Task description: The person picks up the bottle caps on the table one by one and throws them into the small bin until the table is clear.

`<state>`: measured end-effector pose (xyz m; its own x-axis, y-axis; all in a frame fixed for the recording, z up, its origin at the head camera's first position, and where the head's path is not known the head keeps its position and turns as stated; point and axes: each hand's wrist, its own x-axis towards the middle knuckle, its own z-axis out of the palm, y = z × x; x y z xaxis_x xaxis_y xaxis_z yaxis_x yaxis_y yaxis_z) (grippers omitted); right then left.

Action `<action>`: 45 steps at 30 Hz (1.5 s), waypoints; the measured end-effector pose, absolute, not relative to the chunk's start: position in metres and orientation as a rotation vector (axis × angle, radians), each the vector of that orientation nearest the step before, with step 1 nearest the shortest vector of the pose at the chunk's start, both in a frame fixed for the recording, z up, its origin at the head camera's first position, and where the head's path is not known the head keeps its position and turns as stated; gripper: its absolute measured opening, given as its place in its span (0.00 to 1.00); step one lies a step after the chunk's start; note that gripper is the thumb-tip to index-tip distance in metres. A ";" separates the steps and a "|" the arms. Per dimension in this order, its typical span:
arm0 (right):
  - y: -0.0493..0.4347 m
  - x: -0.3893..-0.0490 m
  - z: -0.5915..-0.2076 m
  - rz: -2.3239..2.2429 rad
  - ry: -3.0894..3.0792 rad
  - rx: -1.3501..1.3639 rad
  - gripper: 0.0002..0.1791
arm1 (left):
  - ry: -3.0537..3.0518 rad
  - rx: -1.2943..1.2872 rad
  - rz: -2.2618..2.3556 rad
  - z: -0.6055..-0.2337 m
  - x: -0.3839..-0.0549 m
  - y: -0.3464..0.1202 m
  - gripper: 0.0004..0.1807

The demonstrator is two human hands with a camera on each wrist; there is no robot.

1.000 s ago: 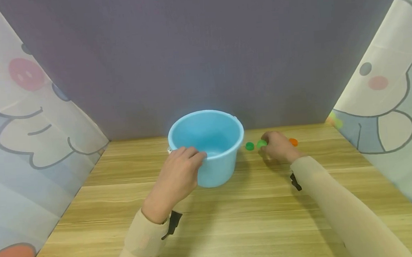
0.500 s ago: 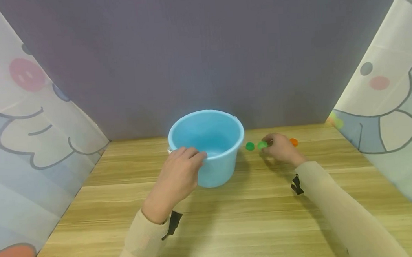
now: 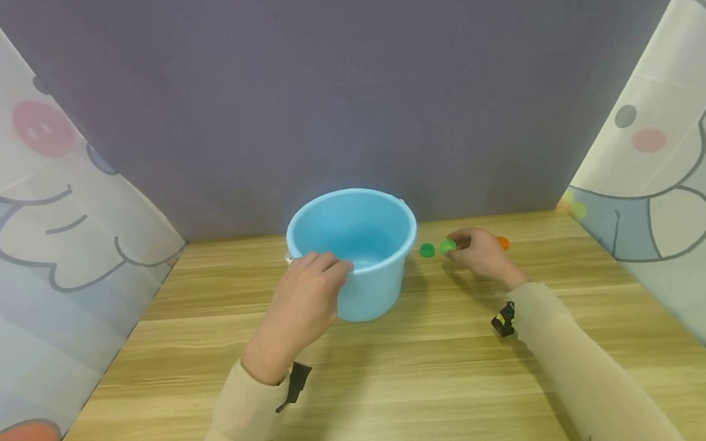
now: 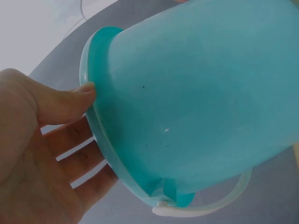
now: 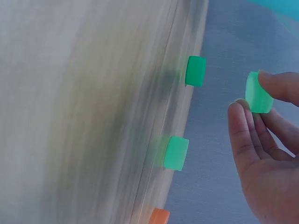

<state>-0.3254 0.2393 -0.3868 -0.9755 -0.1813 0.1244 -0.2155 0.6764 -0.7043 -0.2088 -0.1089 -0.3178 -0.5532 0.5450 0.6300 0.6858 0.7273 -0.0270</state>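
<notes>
My left hand (image 3: 309,290) grips the near left rim of a light blue bucket (image 3: 372,293). In the left wrist view the thumb lies on the outside of the rim, with the other fingers behind it. To the right of the bucket, my right hand (image 3: 481,256) pinches a light green bottle cap (image 5: 259,93) between thumb and fingers, raised off the table. A dark green cap (image 5: 195,71), another light green cap (image 5: 176,153) and an orange cap (image 5: 160,216) stand on the table. In the head view the right hand hides that second light green cap.
The wooden table (image 3: 411,379) meets a dark grey wall (image 3: 345,99) close behind the bucket. Printed cartoon curtains (image 3: 659,161) line both sides. A white bucket handle (image 4: 205,210) hangs at the bucket's side.
The right wrist and forearm have shifted slightly, while the hand stays near the caps with the light green cap at its fingertips. My left hand and the bucket have stayed in place.
</notes>
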 end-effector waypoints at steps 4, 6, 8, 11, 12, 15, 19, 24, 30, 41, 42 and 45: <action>0.238 -0.323 -0.386 1.229 -2.803 0.322 0.26 | -2.304 -0.926 -0.290 -0.318 -0.208 -0.109 0.09; 0.238 -0.322 -0.386 1.229 -2.789 0.320 0.26 | -2.308 -0.925 -0.290 -0.317 -0.208 -0.109 0.09; 0.237 -0.321 -0.385 1.233 -2.776 0.317 0.25 | -2.308 -0.924 -0.288 -0.317 -0.208 -0.109 0.09; 0.236 -0.320 -0.385 1.259 -2.758 0.312 0.26 | -2.305 -0.924 -0.286 -0.317 -0.208 -0.109 0.09; 0.236 -0.319 -0.385 1.269 -2.753 0.310 0.26 | -2.304 -0.924 -0.285 -0.318 -0.208 -0.109 0.09; 0.235 -0.317 -0.384 1.294 -2.735 0.310 0.26 | -2.303 -0.926 -0.287 -0.318 -0.209 -0.109 0.09; 0.232 -0.314 -0.381 1.323 -2.694 0.327 0.26 | -2.307 -0.930 -0.291 -0.317 -0.209 -0.109 0.09; 0.228 -0.309 -0.377 1.357 -2.660 0.342 0.26 | -2.306 -0.939 -0.290 -0.316 -0.208 -0.109 0.10; 0.224 -0.301 -0.373 1.394 -2.640 0.325 0.27 | -2.321 -0.932 -0.284 -0.315 -0.208 -0.109 0.11; 0.220 -0.294 -0.366 1.380 -2.598 0.332 0.26 | -2.309 -0.926 -0.287 -0.315 -0.207 -0.109 0.13; 0.220 -0.293 -0.366 1.382 -2.598 0.334 0.27 | -2.310 -0.926 -0.287 -0.314 -0.207 -0.109 0.13; 0.220 -0.291 -0.364 1.392 -2.591 0.320 0.27 | -2.312 -0.932 -0.283 -0.314 -0.208 -0.109 0.13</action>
